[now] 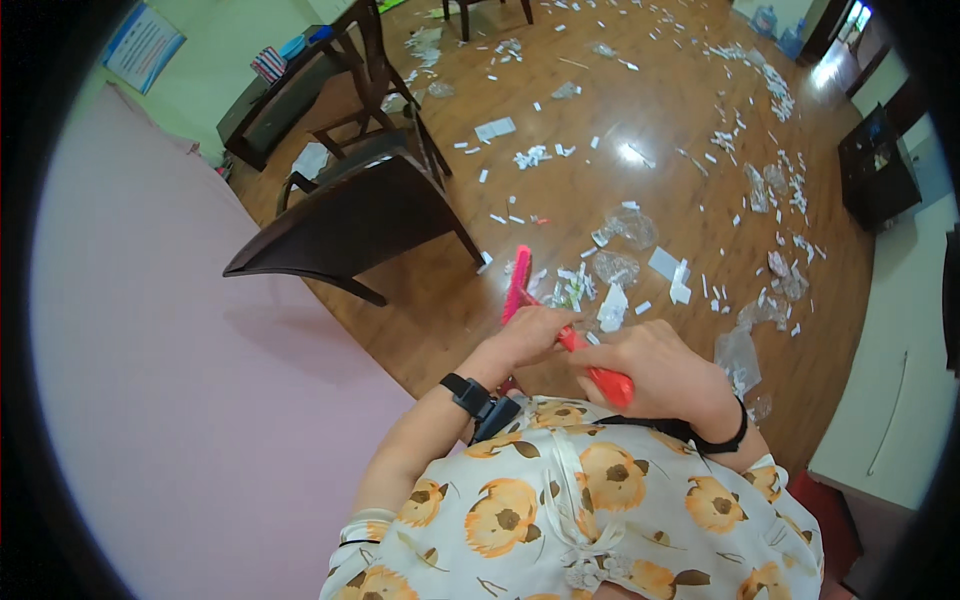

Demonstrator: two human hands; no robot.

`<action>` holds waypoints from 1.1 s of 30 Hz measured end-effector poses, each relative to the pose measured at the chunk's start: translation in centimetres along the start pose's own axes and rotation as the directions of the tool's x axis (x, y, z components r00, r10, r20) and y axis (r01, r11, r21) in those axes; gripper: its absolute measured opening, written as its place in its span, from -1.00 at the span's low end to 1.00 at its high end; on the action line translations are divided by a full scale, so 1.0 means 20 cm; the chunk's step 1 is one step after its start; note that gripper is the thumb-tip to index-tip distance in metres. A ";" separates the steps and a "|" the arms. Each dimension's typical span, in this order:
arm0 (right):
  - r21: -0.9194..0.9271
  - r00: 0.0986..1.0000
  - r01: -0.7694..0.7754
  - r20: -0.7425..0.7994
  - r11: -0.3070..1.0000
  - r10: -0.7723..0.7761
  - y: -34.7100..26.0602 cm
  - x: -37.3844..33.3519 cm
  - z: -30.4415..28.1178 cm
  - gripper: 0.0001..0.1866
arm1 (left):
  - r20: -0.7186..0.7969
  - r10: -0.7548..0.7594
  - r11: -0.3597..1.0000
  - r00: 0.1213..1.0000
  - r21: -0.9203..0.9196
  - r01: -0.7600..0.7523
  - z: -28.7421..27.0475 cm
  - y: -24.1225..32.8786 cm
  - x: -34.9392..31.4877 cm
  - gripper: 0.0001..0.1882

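Note:
I hold a broom with a red handle (612, 386) and a pink bristled head (518, 283) between both hands. Closed around the handle, nearer the head, is my left hand (532, 336). My right hand (665, 370) wraps the handle close to its thick red end. The broom's head reaches the wooden floor (420, 350) just left of a heap of paper scraps and clear plastic (575, 287). A black strap with a small device (480, 405) circles my left wrist, and a black band (738, 425) my right.
White paper strips and crumpled plastic bags (630, 228) litter the floor, thickest along the right side. A dark wooden chair (370, 215) stands at the left, by a pink-covered surface (220, 420). A white cabinet (865, 370) lines the right; blue water jugs (790, 38) stand far back.

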State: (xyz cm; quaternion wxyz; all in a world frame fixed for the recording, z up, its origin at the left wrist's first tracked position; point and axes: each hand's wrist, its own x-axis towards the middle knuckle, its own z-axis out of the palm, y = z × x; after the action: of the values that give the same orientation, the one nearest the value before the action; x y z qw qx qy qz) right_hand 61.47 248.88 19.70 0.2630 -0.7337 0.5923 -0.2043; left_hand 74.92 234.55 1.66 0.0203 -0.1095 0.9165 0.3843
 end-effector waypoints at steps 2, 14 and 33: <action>-0.081 1.000 -0.009 -0.028 0.997 0.007 -0.06 0.05 -0.01 -0.84 | -0.045 0.044 0.999 0.998 0.025 -0.043 -0.14 0.02 -0.03 -0.62; -0.012 0.994 -0.106 -0.001 0.994 0.106 -0.02 0.41 0.26 -0.76 | -0.628 0.111 0.786 0.771 0.530 0.318 -1.17 -0.45 -0.39 -0.60; -0.167 0.970 -0.151 -0.216 0.974 0.113 0.49 1.03 0.33 -0.70 | -0.654 -0.239 0.647 0.718 0.444 0.620 -1.28 -0.85 -0.44 -0.31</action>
State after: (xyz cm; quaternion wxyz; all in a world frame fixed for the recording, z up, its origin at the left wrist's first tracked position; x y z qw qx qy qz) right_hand 62.46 228.04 8.13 0.1451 -0.6885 0.6802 -0.2058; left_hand 88.38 206.48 8.94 -0.1079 -0.4239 0.8991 -0.0144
